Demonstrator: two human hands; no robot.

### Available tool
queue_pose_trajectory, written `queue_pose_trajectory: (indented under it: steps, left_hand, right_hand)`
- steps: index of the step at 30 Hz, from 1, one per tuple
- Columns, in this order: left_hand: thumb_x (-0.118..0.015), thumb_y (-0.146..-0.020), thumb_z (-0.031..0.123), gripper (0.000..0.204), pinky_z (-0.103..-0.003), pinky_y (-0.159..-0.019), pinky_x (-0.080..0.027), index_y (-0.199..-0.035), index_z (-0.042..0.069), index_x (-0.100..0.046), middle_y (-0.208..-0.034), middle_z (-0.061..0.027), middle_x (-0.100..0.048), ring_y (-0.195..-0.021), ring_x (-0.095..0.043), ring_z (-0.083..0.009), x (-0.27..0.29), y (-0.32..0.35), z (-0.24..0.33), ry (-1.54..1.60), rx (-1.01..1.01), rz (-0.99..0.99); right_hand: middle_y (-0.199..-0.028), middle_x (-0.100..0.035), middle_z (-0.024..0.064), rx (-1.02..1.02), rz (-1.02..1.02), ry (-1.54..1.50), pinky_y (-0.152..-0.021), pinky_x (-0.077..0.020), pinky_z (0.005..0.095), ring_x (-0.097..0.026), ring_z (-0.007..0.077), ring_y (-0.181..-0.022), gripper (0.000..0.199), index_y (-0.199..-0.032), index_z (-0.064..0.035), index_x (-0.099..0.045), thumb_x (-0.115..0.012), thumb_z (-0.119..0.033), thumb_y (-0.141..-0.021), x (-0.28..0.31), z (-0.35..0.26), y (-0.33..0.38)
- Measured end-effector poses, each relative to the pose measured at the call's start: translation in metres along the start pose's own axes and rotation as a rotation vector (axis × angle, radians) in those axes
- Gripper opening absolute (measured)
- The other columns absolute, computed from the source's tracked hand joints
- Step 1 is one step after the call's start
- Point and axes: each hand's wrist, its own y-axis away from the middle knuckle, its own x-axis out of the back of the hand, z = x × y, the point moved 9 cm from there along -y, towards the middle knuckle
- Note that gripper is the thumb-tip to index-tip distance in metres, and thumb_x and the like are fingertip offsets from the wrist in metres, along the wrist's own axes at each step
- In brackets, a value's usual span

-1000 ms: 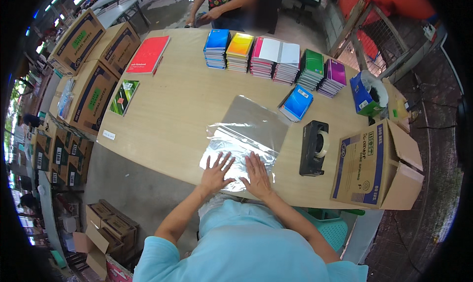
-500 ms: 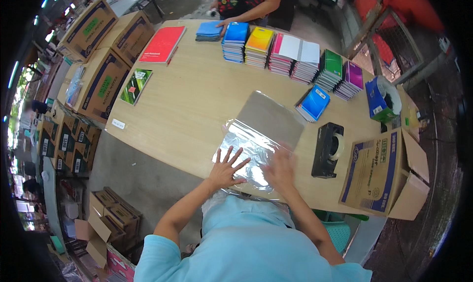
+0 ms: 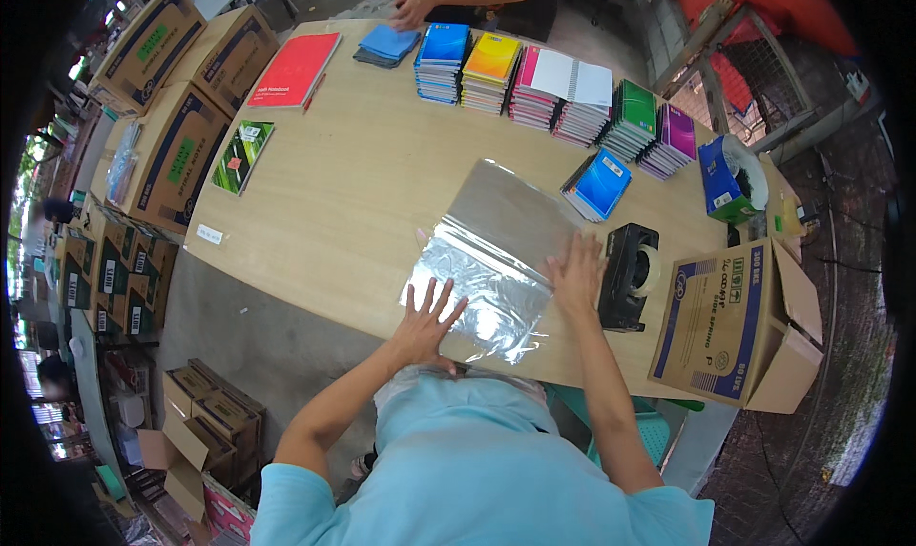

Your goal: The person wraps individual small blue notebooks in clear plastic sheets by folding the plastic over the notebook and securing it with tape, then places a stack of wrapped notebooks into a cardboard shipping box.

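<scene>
A clear, shiny plastic sheet point(image 3: 477, 298) lies wrinkled on the table, its near end close to my body. Its far part point(image 3: 506, 202) looks smoother and greyish. On the sheet's near left area rests my left hand point(image 3: 422, 328), fingers spread wide and holding nothing. My right hand point(image 3: 576, 271) is laid flat at the sheet's right edge, fingers stretched out, close beside a black tape dispenser point(image 3: 625, 283) with a roll of clear tape.
Stacks of spiral notebooks point(image 3: 491, 69) line the far edge; a smaller blue stack point(image 3: 599, 185) sits nearer. An open carton point(image 3: 716, 322) stands right. Red point(image 3: 296, 69) and green point(image 3: 243, 157) notebooks lie left. A co-worker's hand point(image 3: 413, 7) is above folded blue cloths point(image 3: 388, 43).
My right hand has slid from the sheet's middle out to its right edge. My left hand stays on the sheet. The co-worker's hand has lifted off the blue cloths. The view has shifted slightly.
</scene>
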Motion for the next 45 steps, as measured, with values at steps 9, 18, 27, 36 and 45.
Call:
queue_pose_trajectory:
  steps: [9, 18, 27, 36, 45]
  left_hand:
    - [-0.071, -0.068, 0.065, 0.109, -0.069, -0.109, -0.015, -0.154, 0.02, -0.021, -0.16, -0.0159, -0.014, -0.145, -0.015, -0.0431, 0.003, 0.0, 0.02, 0.088, -0.145, 0.022]
    - [-0.071, -0.079, 0.047, 0.076, -0.067, -0.108, -0.022, -0.143, 0.019, -0.042, -0.149, -0.0087, -0.039, -0.135, -0.039, -0.0298, 0.045, -0.041, -0.011, 0.124, -0.025, 0.08]
    - [-0.043, -0.089, 0.067, 0.07, -0.064, -0.112, -0.016, -0.149, 0.03, -0.035, -0.16, -0.0046, -0.02, -0.145, -0.022, -0.0355, 0.034, -0.141, -0.045, -0.065, -0.053, 0.255]
    - [-0.049, -0.09, 0.059, 0.079, -0.074, -0.106, -0.01, -0.151, 0.011, -0.03, -0.159, -0.0221, -0.014, -0.144, -0.011, -0.0491, 0.08, -0.155, -0.146, 0.023, 0.684, 0.334]
    - [-0.068, -0.082, 0.051, 0.09, -0.039, -0.102, -0.044, -0.136, -0.015, -0.039, -0.129, -0.0317, -0.054, -0.118, -0.056, -0.0402, 0.088, -0.384, 0.035, 1.067, 0.188, 0.013]
  right_hand:
    - [-0.162, -0.005, 0.014, 0.585, -0.657, 0.026, -0.107, -0.0059, 0.0737, -0.002, 0.0381, -0.148, 0.109, -0.154, -0.0261, -0.022, -0.059, -0.079, -0.067, -0.011, -0.072, 0.153]
    - [-0.16, -0.013, 0.0177, 0.447, -0.614, 0.002, -0.107, -0.0097, 0.073, -0.015, 0.0408, -0.146, 0.098, -0.152, -0.0233, -0.028, -0.064, -0.068, -0.073, 0.033, -0.076, 0.102]
    - [-0.158, -0.026, 0.0016, 0.43, -0.281, -0.09, -0.109, -0.0126, 0.0703, -0.026, 0.0305, -0.144, 0.069, -0.15, -0.0304, -0.032, -0.056, -0.052, -0.089, -0.04, -0.106, -0.014]
    - [-0.135, -0.054, 0.0138, -0.238, -0.021, -0.515, -0.108, -0.0302, 0.0538, -0.048, 0.032, -0.128, 0.05, -0.123, -0.0084, -0.062, -0.069, -0.039, -0.084, 0.005, -0.001, -0.055]
    - [-0.117, -0.064, 0.0212, -1.134, 0.343, -1.207, -0.092, -0.0493, 0.0421, -0.063, 0.0316, -0.105, 0.052, -0.116, 0.0078, -0.06, -0.078, -0.021, -0.077, -0.065, 0.204, -0.15]
